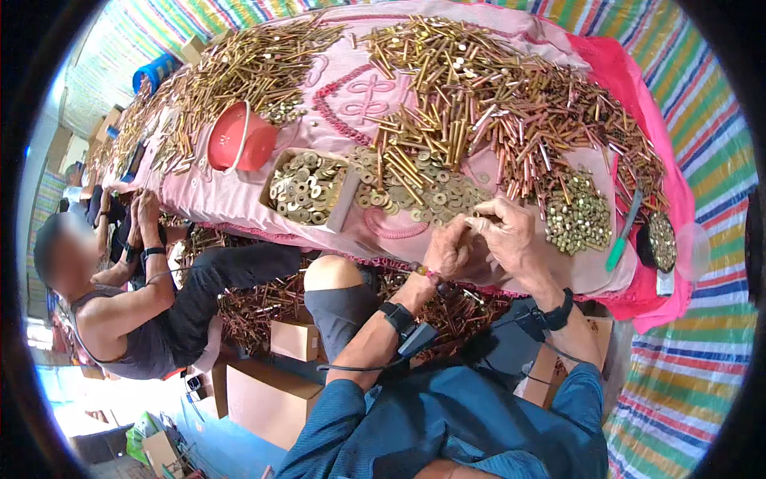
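Near the front edge of the pink cloth, my left hand (pixel 448 249) and my right hand (pixel 509 232) meet fingertip to fingertip. Both are closed in a pinch, and whatever sits between the fingers is too small to make out. Just beyond them lies a spread of flat round washers (pixel 447 197). A pile of small nuts (pixel 578 211) rests to the right of my right hand. Farther back, a large heap of long brass-coloured bolts (pixel 455 100) covers the cloth. An open cardboard box of washers (pixel 311 191) stands left of my hands.
A red bucket (pixel 242 139) with a pale handle stands at left, beside another bolt heap (pixel 247 68). A green-handled tool (pixel 625 231) and a dark round container (pixel 659 242) lie at right. A co-worker (pixel 120 311) sits at left. Cardboard boxes (pixel 271 403) stand below the table.
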{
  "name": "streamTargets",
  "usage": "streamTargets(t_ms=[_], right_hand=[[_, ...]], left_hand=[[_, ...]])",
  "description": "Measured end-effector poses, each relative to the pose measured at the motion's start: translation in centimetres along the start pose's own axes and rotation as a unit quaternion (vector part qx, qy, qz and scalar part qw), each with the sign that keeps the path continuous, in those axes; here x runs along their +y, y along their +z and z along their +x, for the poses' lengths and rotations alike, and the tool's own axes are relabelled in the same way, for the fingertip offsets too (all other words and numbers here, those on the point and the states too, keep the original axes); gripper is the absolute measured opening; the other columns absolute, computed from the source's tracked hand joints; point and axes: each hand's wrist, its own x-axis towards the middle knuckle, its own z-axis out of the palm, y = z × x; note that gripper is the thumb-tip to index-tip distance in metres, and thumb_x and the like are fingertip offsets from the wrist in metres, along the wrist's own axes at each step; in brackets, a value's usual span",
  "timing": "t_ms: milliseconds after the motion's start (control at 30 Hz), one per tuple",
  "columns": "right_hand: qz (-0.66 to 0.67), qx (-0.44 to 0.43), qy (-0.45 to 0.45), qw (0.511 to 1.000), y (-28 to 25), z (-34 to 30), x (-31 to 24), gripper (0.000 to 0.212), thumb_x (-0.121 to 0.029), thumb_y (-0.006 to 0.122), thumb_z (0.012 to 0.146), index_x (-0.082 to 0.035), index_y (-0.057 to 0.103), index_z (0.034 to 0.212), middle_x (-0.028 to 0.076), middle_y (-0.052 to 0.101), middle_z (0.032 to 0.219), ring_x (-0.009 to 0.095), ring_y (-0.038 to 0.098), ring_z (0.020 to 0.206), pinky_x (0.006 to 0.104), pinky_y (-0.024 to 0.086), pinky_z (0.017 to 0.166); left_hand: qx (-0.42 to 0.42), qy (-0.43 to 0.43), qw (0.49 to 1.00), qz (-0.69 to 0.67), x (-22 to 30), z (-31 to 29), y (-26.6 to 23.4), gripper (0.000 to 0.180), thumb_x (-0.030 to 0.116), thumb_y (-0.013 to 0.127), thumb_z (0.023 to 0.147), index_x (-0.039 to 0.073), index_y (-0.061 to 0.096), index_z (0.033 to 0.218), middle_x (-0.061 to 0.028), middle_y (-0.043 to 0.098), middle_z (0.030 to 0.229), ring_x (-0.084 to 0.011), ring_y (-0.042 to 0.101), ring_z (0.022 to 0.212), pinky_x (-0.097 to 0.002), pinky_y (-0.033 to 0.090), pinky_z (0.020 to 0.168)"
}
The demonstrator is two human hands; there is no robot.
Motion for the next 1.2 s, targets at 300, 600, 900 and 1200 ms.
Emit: streamTargets(t_ms=[300,600,900,1200], right_hand=[[-0.015,-0.061,-0.114,0.992,-0.7,-0.2,1.5,0.019,-0.001,0.068,0.088,0.003,0.068,0.106,0.015,0.068,0.096,0.029,0.068,0.086,0.0366,0.054,0.074],[0.033,-0.03,0.028,0.999,-0.3,-0.6,0.5,0.021,-0.007,0.077,0.083,0.002,0.069,0.1,0.011,0.067,0.088,0.022,0.066,0.078,0.0315,0.053,0.071],[-0.039,-0.098,0.054,0.993,-0.7,-0.2,2.1,0.04,-0.02,0.082,0.082,0.0,0.066,0.113,0.011,0.065,0.092,0.015,0.061,0.075,0.032,0.052,0.065],[-0.056,-0.078,-0.009,0.995,-1.0,-0.1,1.7,0.028,-0.017,0.078,0.085,0.001,0.067,0.104,0.015,0.066,0.095,0.023,0.064,0.075,0.0355,0.052,0.067]], left_hand=[[-0.003,-0.058,0.997,-0.042,1.0,0.0,0.1,0.023,-0.009,0.046,0.076,0.002,0.055,0.094,-0.0093,0.062,0.063,-0.025,0.068,0.058,-0.0336,0.053,0.055],[-0.013,0.003,1.0,0.013,0.5,-0.2,-0.4,0.023,-0.005,0.055,0.086,0.004,0.057,0.107,-0.015,0.058,0.075,-0.0358,0.062,0.063,-0.0395,0.048,0.055],[-0.019,0.009,0.999,-0.043,-0.2,-0.4,-0.2,0.027,-0.005,0.055,0.087,0.006,0.058,0.111,-0.0121,0.062,0.077,-0.0271,0.065,0.062,-0.0362,0.05,0.055],[-0.004,0.017,1.0,-0.022,0.0,-0.2,-0.1,0.025,-0.006,0.056,0.082,0.005,0.058,0.104,-0.0154,0.059,0.074,-0.0309,0.063,0.065,-0.0387,0.047,0.057]])
